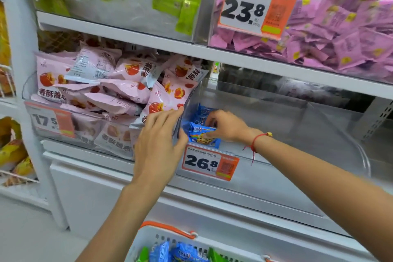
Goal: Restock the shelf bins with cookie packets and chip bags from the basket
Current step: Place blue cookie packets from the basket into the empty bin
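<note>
The right hand (225, 126) was reaching into the clear bin (276, 134) on the middle shelf, its fingers and thumb pinched on a blue cookie packet (202, 135) at the bin's front left corner, just above the 26.8 price tag (209, 164). More blue packets (203, 111) lay just behind it in the same corner; the rest of that bin looked nearly bare. The left hand (158, 140) was spread with straight fingers, fingertips touching the pink chip bags (110, 89) at the neighbouring bin's right edge and the thumb lying along the clear wall between the two bins. The two hands were close together but not touching.

Below, the white basket (170, 234) with orange handles held further blue packets (178, 252) and something green, so the restocking looked far from finished.

To do this step well, I would judge it best to let the packet go flat and low against the others, not perched on the front lip, where it could slide out. The left hand should hold the leaning pink bags back so none tips over the divider.
</note>
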The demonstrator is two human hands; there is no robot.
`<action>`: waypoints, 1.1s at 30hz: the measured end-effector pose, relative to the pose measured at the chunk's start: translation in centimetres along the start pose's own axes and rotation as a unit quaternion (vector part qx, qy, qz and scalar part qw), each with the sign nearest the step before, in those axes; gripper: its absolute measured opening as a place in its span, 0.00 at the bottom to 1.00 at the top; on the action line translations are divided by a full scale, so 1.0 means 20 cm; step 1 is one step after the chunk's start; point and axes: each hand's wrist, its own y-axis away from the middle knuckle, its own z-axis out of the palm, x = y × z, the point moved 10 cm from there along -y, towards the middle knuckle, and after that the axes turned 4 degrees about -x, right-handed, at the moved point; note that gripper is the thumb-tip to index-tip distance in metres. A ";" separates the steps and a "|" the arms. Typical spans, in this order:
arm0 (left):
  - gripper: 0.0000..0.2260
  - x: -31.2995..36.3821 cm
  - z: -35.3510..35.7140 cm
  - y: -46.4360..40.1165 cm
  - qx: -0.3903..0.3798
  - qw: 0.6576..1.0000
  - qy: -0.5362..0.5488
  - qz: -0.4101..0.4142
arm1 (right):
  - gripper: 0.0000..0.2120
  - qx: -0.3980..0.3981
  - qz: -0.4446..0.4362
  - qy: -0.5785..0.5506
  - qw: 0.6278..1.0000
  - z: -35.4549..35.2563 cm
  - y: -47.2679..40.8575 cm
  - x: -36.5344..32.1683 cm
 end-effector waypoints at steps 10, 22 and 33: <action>0.20 -0.02 0.02 0.00 0.003 1.000 0.007 -0.003 | 0.21 0.022 -0.025 0.019 0.999 0.02 -0.03 0.01; 0.21 -0.03 0.04 0.00 -0.017 1.000 -0.007 -0.011 | 0.30 -0.048 -0.001 -0.035 0.998 0.03 0.03 0.03; 0.20 0.09 -0.05 0.10 -0.029 1.000 -0.006 -0.005 | 0.15 0.177 -0.055 -0.099 0.978 -0.29 0.75 -0.09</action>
